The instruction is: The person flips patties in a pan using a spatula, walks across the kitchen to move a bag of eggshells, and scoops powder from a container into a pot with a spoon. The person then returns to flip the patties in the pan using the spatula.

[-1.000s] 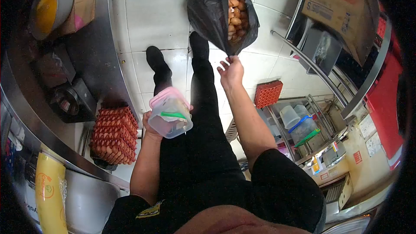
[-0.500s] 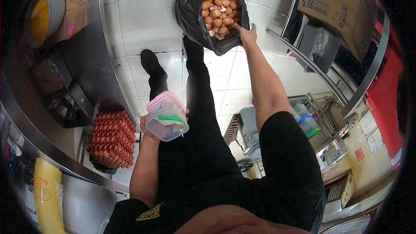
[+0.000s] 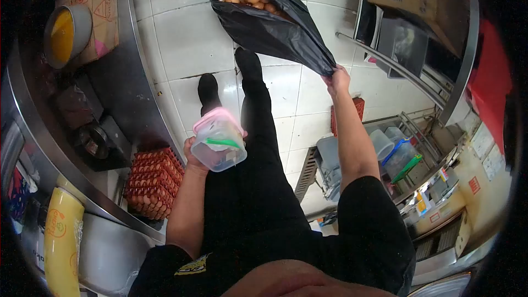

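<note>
My right hand grips the gathered edge of a black plastic bag, pulled out to the right. Brown eggshells show in the bag's mouth at its far left end. My left hand holds a clear plastic container with a pink lid over my legs. Something with a green edge shows through the container's wall.
On the left, a metal counter carries a bowl of yellow liquid beside a carton. Stacked red egg trays stand below it. A rack with tubs and a metal rail are on the right.
The bag's edge has been drawn right and toward me, stretching the bag and covering most of the shells. My left hand still holds the container.
</note>
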Available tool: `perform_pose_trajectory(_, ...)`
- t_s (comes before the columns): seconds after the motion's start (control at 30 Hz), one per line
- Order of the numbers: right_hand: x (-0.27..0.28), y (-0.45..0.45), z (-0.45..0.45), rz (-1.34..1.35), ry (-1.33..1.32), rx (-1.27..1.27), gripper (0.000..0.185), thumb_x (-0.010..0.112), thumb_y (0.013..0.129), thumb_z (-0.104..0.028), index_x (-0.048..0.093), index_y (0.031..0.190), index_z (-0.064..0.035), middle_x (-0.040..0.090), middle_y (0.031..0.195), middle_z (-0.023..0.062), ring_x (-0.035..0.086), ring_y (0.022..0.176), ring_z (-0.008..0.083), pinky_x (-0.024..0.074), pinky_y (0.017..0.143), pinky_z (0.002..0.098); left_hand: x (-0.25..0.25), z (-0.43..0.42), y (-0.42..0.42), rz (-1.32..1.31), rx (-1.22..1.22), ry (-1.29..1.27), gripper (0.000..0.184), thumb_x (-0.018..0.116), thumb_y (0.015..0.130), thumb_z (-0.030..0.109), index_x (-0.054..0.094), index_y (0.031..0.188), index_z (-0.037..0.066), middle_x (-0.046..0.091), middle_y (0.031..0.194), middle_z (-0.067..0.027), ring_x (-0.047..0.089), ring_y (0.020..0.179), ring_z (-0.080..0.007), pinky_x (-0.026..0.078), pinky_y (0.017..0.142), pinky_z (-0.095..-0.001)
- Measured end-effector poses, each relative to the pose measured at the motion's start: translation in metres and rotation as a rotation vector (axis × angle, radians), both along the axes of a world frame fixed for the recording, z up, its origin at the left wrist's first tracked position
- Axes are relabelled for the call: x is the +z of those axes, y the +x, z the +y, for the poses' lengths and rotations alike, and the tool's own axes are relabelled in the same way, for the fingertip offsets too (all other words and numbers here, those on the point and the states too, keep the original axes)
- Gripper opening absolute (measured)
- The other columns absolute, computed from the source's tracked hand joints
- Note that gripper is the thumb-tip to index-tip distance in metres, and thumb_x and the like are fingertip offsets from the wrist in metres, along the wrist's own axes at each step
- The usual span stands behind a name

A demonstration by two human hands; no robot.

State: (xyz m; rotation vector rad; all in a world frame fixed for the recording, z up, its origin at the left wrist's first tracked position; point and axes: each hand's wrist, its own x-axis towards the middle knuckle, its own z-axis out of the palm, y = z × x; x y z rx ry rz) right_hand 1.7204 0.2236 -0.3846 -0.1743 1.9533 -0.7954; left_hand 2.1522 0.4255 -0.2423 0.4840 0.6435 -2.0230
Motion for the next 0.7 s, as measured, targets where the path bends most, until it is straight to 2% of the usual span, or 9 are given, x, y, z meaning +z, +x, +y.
perform_pose_trajectory(0.03, 0.011, -0.004, 0.009, -0.080, -0.061, -0.091, 0.027, 0.048, 0.093, 0.004, 0.055, 0.119, 0.0024, 0.063, 0.110, 0.0205, 0.069, 0.091, 0.0314, 0.0634, 0.080, 0.0470, 0.002, 0.001, 0.002, -0.003, -0.013, -0.008, 0.106, 0.074, 0.066, 0.055, 0.037, 0.154, 0.009, 0.040, 0.149, -0.0359, 0.042, 0.137, -0.0539, 0.039, 0.112, -0.0642)
perform_pose_trajectory(0.2, 0.064, -0.018, 0.037, -0.214, -0.196, -0.309, 0.023, 0.048, 0.098, 0.002, 0.054, 0.120, 0.0054, 0.063, 0.112, 0.0181, 0.066, 0.100, 0.0303, 0.0613, 0.085, 0.0428, -0.007, 0.037, 0.008, -0.103, -0.104, 0.021, 0.100, 0.068, 0.071, 0.053, 0.036, 0.154, 0.008, 0.045, 0.150, -0.0273, 0.043, 0.138, -0.0498, 0.039, 0.111, -0.0640)
perform_pose_trajectory(0.3, 0.069, -0.077, 0.078, -0.220, -0.217, -0.470, 0.023, 0.040, 0.101, 0.000, 0.053, 0.116, 0.0095, 0.065, 0.107, 0.0197, 0.069, 0.094, 0.0304, 0.0622, 0.084, 0.0398, -0.012, 0.059, 0.004, -0.114, -0.121, 0.037, 0.097, 0.067, 0.072, 0.049, 0.036, 0.155, 0.008, 0.048, 0.150, -0.0213, 0.043, 0.139, -0.0468, 0.038, 0.112, -0.0637)
perform_pose_trajectory(0.37, 0.072, -0.130, 0.110, -0.195, -0.191, -0.615, 0.024, 0.036, 0.100, 0.000, 0.055, 0.109, 0.0123, 0.066, 0.099, 0.0215, 0.069, 0.081, 0.0292, 0.0641, 0.069, 0.0338, 0.004, 0.057, -0.008, -0.139, -0.132, 0.034, 0.097, 0.068, 0.072, 0.049, 0.037, 0.154, 0.008, 0.048, 0.150, -0.0223, 0.044, 0.138, -0.0480, 0.039, 0.111, -0.0639)
perform_pose_trajectory(0.43, 0.087, -0.182, 0.146, -0.381, -0.241, -0.556, 0.024, 0.035, 0.099, 0.001, 0.054, 0.108, 0.0127, 0.066, 0.095, 0.0223, 0.068, 0.077, 0.0274, 0.0618, 0.060, 0.0279, 0.018, 0.053, -0.023, -0.165, -0.144, 0.032, 0.097, 0.069, 0.071, 0.048, 0.038, 0.153, 0.007, 0.048, 0.149, -0.0234, 0.045, 0.137, -0.0492, 0.040, 0.111, -0.0641)
perform_pose_trajectory(0.47, 0.100, -0.198, 0.159, -0.407, -0.241, -0.577, 0.025, 0.034, 0.098, 0.002, 0.054, 0.108, 0.0130, 0.066, 0.093, 0.0227, 0.068, 0.075, 0.0260, 0.0603, 0.057, 0.0244, 0.024, 0.052, -0.032, -0.202, -0.206, -0.040, 0.099, 0.068, 0.071, 0.056, 0.040, 0.152, 0.007, 0.050, 0.146, -0.0238, 0.047, 0.134, -0.0511, 0.041, 0.109, -0.0635)
perform_pose_trajectory(0.5, 0.112, -0.212, 0.175, -0.403, -0.245, -0.604, 0.025, 0.034, 0.098, 0.002, 0.054, 0.108, 0.0130, 0.066, 0.093, 0.0227, 0.068, 0.075, 0.0260, 0.0603, 0.057, 0.0244, 0.029, 0.054, -0.043, -0.235, -0.275, -0.112, 0.101, 0.067, 0.072, 0.063, 0.042, 0.151, 0.006, 0.053, 0.144, -0.0243, 0.050, 0.130, -0.0530, 0.042, 0.107, -0.0628)
perform_pose_trajectory(0.63, 0.150, -0.262, 0.246, -0.397, -0.209, -0.679, 0.026, 0.033, 0.098, 0.002, 0.054, 0.110, 0.0108, 0.066, 0.093, 0.0218, 0.067, 0.071, 0.0245, 0.0598, 0.055, 0.0238, 0.041, 0.063, -0.093, -0.213, -0.325, -0.158, 0.100, 0.067, 0.072, 0.065, 0.043, 0.151, 0.006, 0.053, 0.144, -0.0239, 0.051, 0.128, -0.0516, 0.042, 0.108, -0.0621)
perform_pose_trajectory(0.7, 0.171, -0.274, 0.288, -0.354, -0.236, -0.679, 0.028, 0.036, 0.098, 0.002, 0.061, 0.107, 0.0084, 0.070, 0.096, 0.0172, 0.070, 0.075, 0.0227, 0.0598, 0.057, 0.0249, 0.048, 0.066, -0.117, -0.219, -0.370, -0.181, 0.100, 0.067, 0.073, 0.065, 0.043, 0.151, 0.006, 0.052, 0.144, -0.0236, 0.049, 0.130, -0.0534, 0.041, 0.108, -0.0621)
